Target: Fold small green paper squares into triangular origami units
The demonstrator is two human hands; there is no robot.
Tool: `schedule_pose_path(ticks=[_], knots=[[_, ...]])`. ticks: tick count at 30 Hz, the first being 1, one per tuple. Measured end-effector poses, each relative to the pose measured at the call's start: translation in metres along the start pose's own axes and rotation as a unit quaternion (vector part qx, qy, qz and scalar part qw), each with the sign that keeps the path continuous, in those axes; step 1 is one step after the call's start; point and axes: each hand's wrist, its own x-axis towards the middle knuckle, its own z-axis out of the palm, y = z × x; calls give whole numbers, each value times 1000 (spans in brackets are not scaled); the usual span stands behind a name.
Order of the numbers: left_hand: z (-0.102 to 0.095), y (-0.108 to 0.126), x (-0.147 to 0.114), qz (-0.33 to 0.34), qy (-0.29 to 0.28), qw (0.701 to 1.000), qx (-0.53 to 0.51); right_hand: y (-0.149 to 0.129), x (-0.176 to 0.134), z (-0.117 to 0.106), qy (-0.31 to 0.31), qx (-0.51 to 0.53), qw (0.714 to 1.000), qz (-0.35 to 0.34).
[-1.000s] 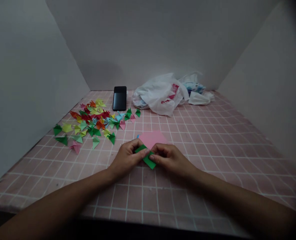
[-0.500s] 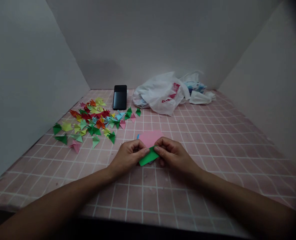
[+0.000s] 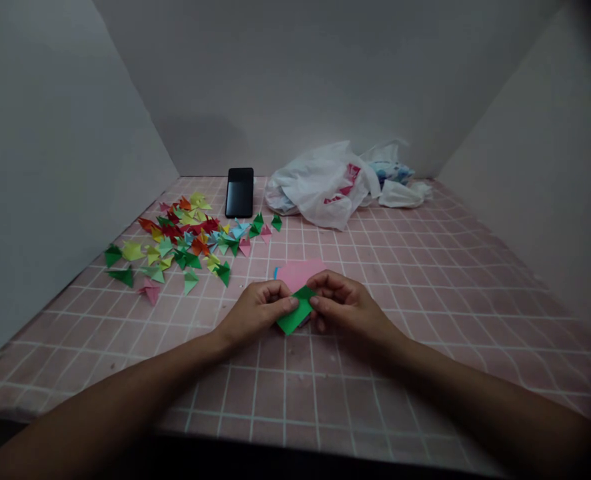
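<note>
A small green sheet of paper [image 3: 295, 315] is held up between both hands over the front of the table. My left hand [image 3: 259, 308] pinches its left edge, thumb on top. On the other side my right hand [image 3: 344, 303] grips the upper right corner between thumb and fingers. Just behind the green paper lies a pink sheet of paper [image 3: 299, 272], with a bit of blue showing at its left edge. The hands hide its near part. Whether the green paper has a crease I cannot tell.
Many folded paper pieces [image 3: 194, 235] in several colours are spread at the left. Behind them a black phone [image 3: 240, 193] lies on the pink checked tablecloth [image 3: 425, 320]. A white plastic bag [image 3: 320, 190] and a crumpled white wrapper [image 3: 402, 194] rest near the back wall.
The green paper has turned and now shows more of its face, with one corner pointing up and another toward me. Both hands keep nearly the same place.
</note>
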Motion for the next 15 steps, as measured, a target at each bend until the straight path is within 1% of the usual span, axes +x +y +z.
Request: schedule_pose_path(ticks=[5,9,13,15], knots=[[0,-1,0,-18,-2,998,-52,2,0,-1,-5,20,1000,-23],[0,0,-1,-25,-4,998,-63,1,0,-1,-4,13,999,-34],[2,4,-4,7,-4,999,-34,-1,-2,1,-19,3,1000,-22],[3,6,-6,25,2,1000,-19,-2,-2,3,-11,17,1000,-18]])
